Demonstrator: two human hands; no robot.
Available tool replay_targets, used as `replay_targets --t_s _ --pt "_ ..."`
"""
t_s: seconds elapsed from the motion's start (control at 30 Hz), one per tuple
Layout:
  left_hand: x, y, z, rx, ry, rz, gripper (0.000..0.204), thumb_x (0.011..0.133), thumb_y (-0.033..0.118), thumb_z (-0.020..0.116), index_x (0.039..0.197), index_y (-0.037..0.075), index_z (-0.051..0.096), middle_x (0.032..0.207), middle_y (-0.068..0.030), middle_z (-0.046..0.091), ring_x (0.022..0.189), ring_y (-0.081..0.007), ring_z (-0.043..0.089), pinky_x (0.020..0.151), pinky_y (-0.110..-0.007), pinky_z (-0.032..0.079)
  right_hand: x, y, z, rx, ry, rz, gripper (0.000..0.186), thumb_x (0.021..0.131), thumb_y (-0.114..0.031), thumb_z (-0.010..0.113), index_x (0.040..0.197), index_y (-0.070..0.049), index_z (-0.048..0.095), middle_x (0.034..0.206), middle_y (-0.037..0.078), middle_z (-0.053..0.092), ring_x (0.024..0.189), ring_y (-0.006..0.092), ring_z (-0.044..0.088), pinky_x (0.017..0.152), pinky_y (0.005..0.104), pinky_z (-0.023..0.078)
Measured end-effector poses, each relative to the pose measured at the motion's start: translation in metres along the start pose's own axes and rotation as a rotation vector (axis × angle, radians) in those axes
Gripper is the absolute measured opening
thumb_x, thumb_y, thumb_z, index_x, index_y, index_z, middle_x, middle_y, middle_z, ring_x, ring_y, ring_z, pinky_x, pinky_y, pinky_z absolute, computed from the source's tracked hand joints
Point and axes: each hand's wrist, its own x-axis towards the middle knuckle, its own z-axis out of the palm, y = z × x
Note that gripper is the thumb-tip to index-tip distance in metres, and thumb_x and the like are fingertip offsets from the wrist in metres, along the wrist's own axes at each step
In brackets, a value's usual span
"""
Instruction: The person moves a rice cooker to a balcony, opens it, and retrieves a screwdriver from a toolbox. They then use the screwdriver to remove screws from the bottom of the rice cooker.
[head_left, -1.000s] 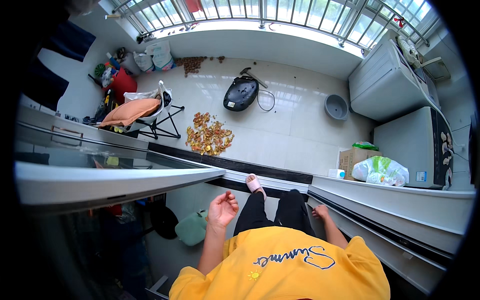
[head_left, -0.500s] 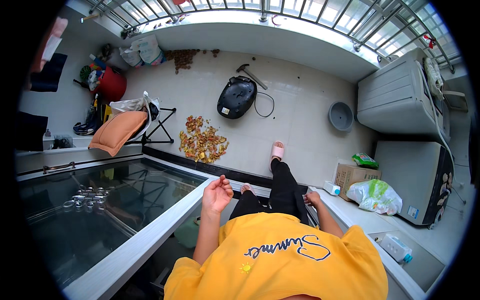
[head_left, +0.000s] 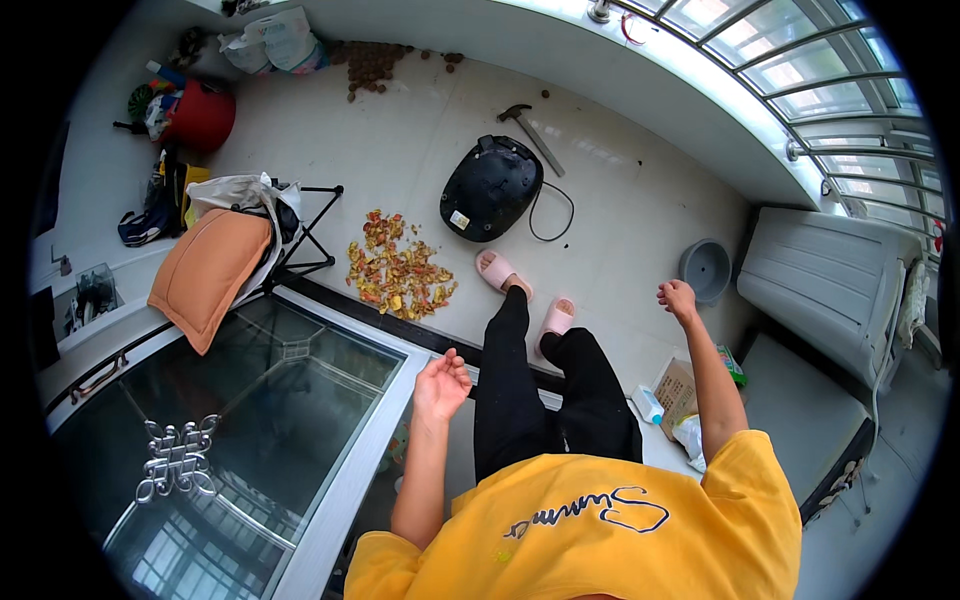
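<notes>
My left hand [head_left: 443, 385] is raised beside the white frame of a glass door [head_left: 330, 480], palm up, its fingers loosely curled and nothing in it. My right hand [head_left: 677, 297] is held out to the right with fingers curled in, near a grey basin [head_left: 706, 271] on the floor; nothing shows in its grip. Ahead of my pink slippers [head_left: 557, 318] lies a black rounded object [head_left: 491, 190] with a looped cord. A claw hammer [head_left: 533, 140] rests just beyond it. Yellow-and-red peel-like pieces [head_left: 395, 270] are heaped to its left.
An orange cushion [head_left: 215, 262] lies on a folding-legged seat at left, near a red bucket [head_left: 202, 115]. Brown round lumps [head_left: 370, 66] are scattered by the far wall. At right stand a grey-white appliance [head_left: 825, 270], a cardboard box [head_left: 676, 390] and a white bottle [head_left: 647, 404]. Railings [head_left: 800, 90] line the window.
My body has turned and stepped forward, a slipper now close to the black object. My right arm has swung up and outward from beside my hip. My left hand stays raised.
</notes>
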Motion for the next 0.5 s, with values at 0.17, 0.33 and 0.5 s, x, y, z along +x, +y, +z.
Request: replay_targets --t_s 0.17,0.33,0.5 --pt "0.073 0.044 0.027 0.044 0.076 0.048 0.014 0.085 0.015 0.049 0.093 0.005 0.055 0.079 -0.0054 0.056 0.067 -0.0162 0.051 0.06 -0.028 0.043 0.084 -0.032 0.037 -0.344 -0.022 -0.139 0.028 0.083 -0.02 0.042 0.09 -0.001 0.062 0.074 0.007 0.064 0.062 0.0134 0.06 0.057 0.0277 0.048" --pt "0.181 0.078 0.018 0.125 0.137 0.132 0.018 0.085 0.018 0.05 0.095 0.005 0.056 0.08 -0.0055 0.057 0.067 -0.0163 0.053 0.062 -0.028 0.046 0.172 -0.082 0.101 -0.616 -0.055 -0.369 0.028 0.08 -0.022 0.046 0.086 -0.001 0.063 0.081 0.02 0.062 0.078 0.0339 0.06 0.073 0.0412 0.047" --pt "0.329 0.103 -0.023 0.275 0.274 0.168 0.022 0.086 0.024 0.049 0.097 0.006 0.054 0.081 -0.0062 0.057 0.071 -0.0174 0.055 0.064 -0.03 0.047 0.295 -0.113 0.155 -0.763 -0.144 -0.537 0.028 0.08 -0.023 0.046 0.084 -0.001 0.063 0.083 0.023 0.061 0.081 0.0402 0.058 0.074 0.0462 0.046"
